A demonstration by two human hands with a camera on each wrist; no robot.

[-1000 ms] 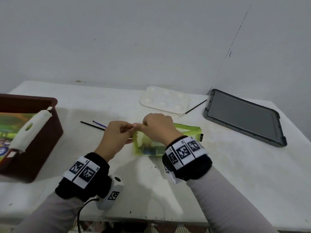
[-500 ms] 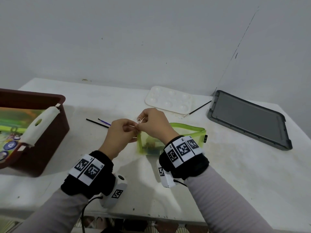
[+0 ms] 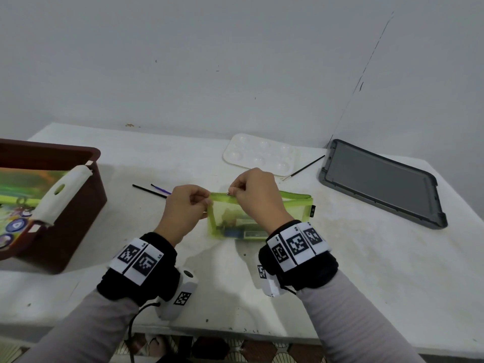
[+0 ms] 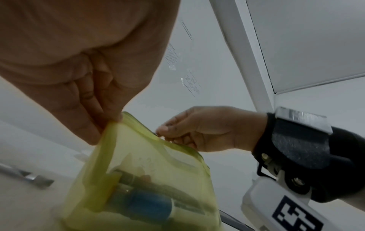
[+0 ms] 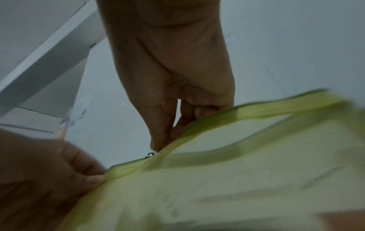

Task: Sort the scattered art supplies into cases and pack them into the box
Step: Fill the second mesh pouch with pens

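Observation:
A see-through green zip case (image 3: 230, 218) stands upright on the white table (image 3: 366, 271), with paint tubes (image 4: 142, 203) lying in its bottom. My left hand (image 3: 183, 208) pinches the case's top left corner (image 4: 116, 120). A short way along the top edge, my right hand (image 3: 255, 195) pinches the small metal zip pull (image 3: 228, 194). In the right wrist view the green case (image 5: 227, 179) fills the lower half, and the zip pull (image 5: 151, 154) sits just under my fingertips. A brown box (image 3: 76, 210) stands at the left.
Inside the brown box lie a colourful flat pack and a white roll (image 3: 61, 197). A white paint palette (image 3: 259, 154) and a thin brush (image 3: 303, 167) lie behind the case. Two more brushes (image 3: 153, 191) lie left of my hands. A grey lid (image 3: 379, 182) rests at the right.
My right hand has moved rightward along the case's top edge with the zip pull, away from the left hand. The left hand keeps hold of the corner.

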